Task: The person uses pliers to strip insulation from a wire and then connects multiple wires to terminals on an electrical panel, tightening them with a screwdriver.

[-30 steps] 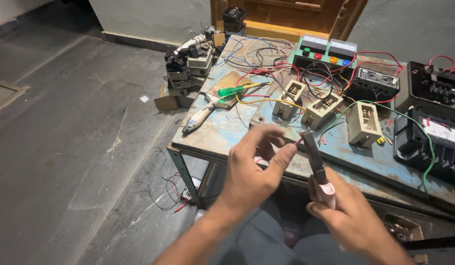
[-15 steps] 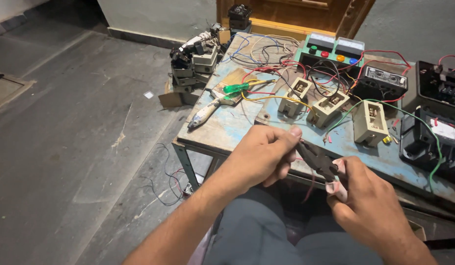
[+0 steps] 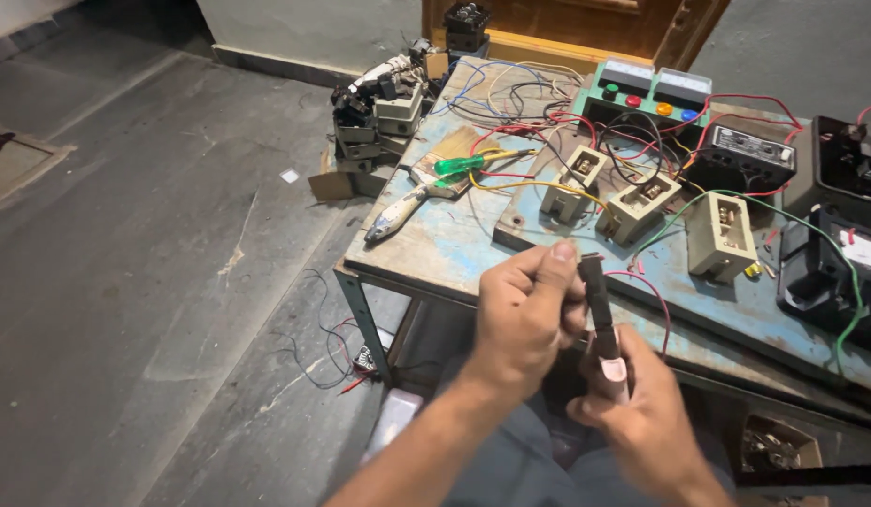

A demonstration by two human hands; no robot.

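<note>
My right hand (image 3: 642,427) grips the pale pink handle of a slim dark hand tool (image 3: 600,310) and holds it upright in front of the table edge. My left hand (image 3: 529,314) is closed in a fist against the tool's upper end, thumb on top by the jaws. A thin red wire (image 3: 659,300) loops out from that spot, to the right and down past my right hand. The wire's end is hidden inside my left fingers. Both hands hover above my lap, just short of the worn blue table (image 3: 435,249).
On the table lie a paintbrush (image 3: 407,202), a green screwdriver (image 3: 465,164), three beige switch blocks (image 3: 642,208) on a board, a panel with coloured buttons (image 3: 642,94), black devices (image 3: 830,272) and tangled wires. Stacked components (image 3: 369,131) stand on the floor at left.
The tool has gone from tilted toward my left hand back to upright. My left hand has closed tighter against its jaws, and both hands sit slightly higher.
</note>
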